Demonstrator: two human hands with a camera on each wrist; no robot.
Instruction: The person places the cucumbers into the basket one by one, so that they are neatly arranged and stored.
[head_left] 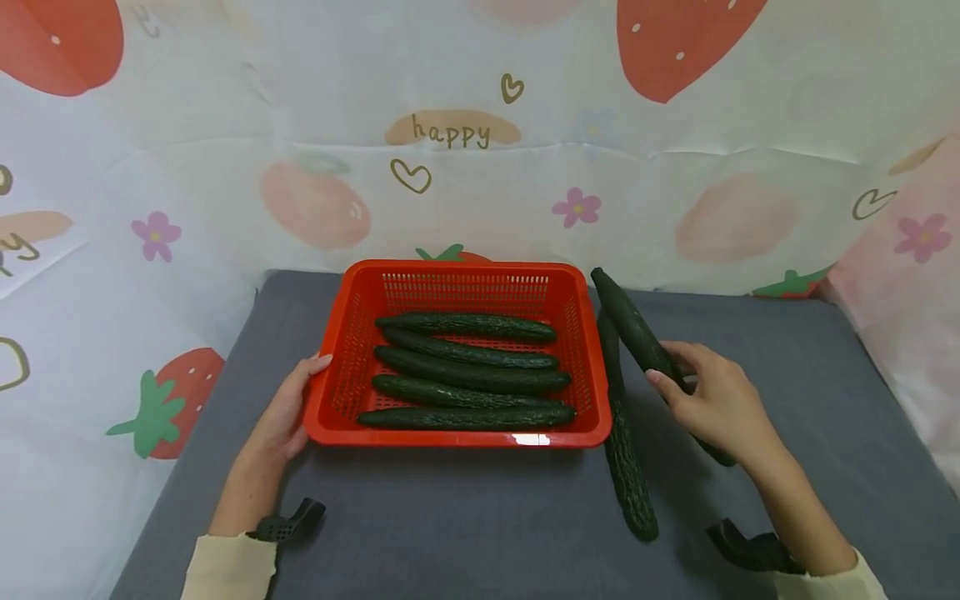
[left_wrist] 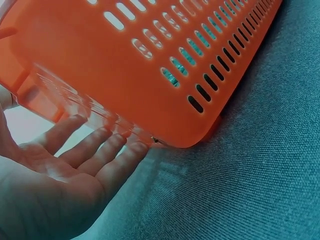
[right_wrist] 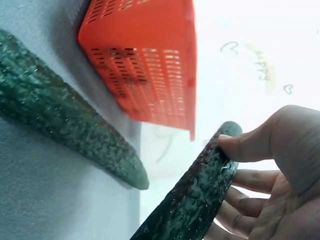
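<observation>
In the head view, a red plastic basket (head_left: 459, 437) holds several dark green cucumbers (head_left: 472, 369) lying crosswise, side by side. My left hand (head_left: 288, 408) holds its left side, thumb at the rim; in the left wrist view the fingers (left_wrist: 107, 155) lie along the outer wall. Right of the basket, my right hand (head_left: 712, 400) grips a cucumber (head_left: 633, 325) between thumb and fingers, its far end raised near the basket's right rim. Beneath it another cucumber (head_left: 626, 467) lies on the grey cloth alongside the basket. The right wrist view shows the held cucumber (right_wrist: 195, 195) apart from the basket wall.
Grey cloth (head_left: 450, 517) covers the table. Behind it hangs a white curtain (head_left: 480, 200) printed with strawberries, hearts and flowers, close to the basket's back rim. Black wrist straps (head_left: 288, 523) are on both forearms.
</observation>
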